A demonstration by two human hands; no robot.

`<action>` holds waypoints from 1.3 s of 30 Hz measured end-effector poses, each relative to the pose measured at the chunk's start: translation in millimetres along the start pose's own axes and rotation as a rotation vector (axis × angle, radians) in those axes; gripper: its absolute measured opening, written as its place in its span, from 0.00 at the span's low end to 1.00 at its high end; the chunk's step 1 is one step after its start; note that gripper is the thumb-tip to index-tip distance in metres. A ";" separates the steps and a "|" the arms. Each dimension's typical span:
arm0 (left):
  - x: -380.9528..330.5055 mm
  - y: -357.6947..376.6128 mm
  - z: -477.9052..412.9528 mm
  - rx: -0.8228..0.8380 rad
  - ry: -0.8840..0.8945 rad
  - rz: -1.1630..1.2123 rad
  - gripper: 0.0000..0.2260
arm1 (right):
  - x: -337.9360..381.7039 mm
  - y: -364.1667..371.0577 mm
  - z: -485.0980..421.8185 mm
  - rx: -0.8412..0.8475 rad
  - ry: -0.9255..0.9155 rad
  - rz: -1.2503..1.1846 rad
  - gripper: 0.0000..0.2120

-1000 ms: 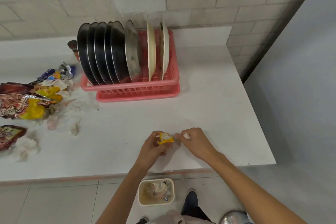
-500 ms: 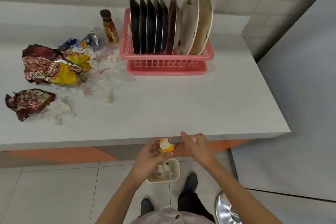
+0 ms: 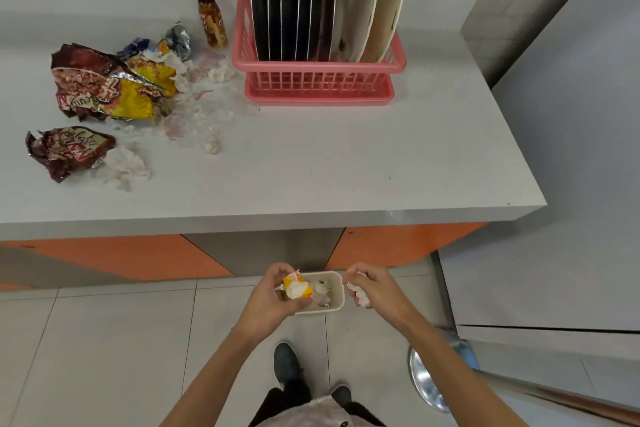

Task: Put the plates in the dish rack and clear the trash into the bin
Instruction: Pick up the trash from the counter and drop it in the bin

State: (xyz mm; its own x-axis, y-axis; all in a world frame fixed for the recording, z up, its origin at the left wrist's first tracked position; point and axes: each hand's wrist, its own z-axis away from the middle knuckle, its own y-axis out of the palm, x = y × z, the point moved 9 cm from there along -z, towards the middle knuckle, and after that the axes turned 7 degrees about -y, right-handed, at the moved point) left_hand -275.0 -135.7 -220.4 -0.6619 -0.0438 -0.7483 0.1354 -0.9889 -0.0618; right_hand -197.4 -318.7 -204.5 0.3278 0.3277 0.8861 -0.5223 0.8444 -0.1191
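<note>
i'm looking down over both hands, held out above the tiled floor in front of the counter. the left hand has its fingers and thumb curled round a crumpled yellow and white wrapper, which hangs over the left edge of the small cream bin on the floor. the right hand is just right of the bin, fingers curled round a wad of white tissue; as far as i can judge it is beside the rim, not over the opening. the bin has some pale scraps in it. up on the grey counter, the pink dish rack stands at the back, with a row of dark plates upright in its left part and two pale plates leaning in its right part. a small brown bottle stands just left of the rack. further left lies more trash: a big red and yellow snack bag, a smaller dark red bag nearer the front edge, a bit of silver foil, and loose tissue scraps strewn between the bags and the rack. a dark shoe shows below the hands, and a round shiny thing sits low on the right under the right forearm; i cannot tell what it is.
</note>
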 end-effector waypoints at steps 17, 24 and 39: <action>258.1 53.8 -161.3 -0.052 -0.350 -0.080 0.18 | -322.1 8.0 -83.7 -0.075 0.330 0.023 0.07; 364.7 63.9 -239.9 -0.125 -0.373 -0.069 0.17 | -470.8 27.4 -105.5 -0.147 0.497 -0.032 0.09; 372.3 45.9 -378.0 -0.105 -0.106 -0.848 0.26 | -479.5 45.0 -251.8 0.067 0.241 0.528 0.15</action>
State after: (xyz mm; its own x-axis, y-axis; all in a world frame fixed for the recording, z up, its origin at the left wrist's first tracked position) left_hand -236.6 -143.7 -751.5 -0.6346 0.6859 -0.3562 -0.3725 -0.6752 -0.6367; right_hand -179.8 -331.0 -747.5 0.1749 0.7907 0.5867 -0.7096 0.5143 -0.4816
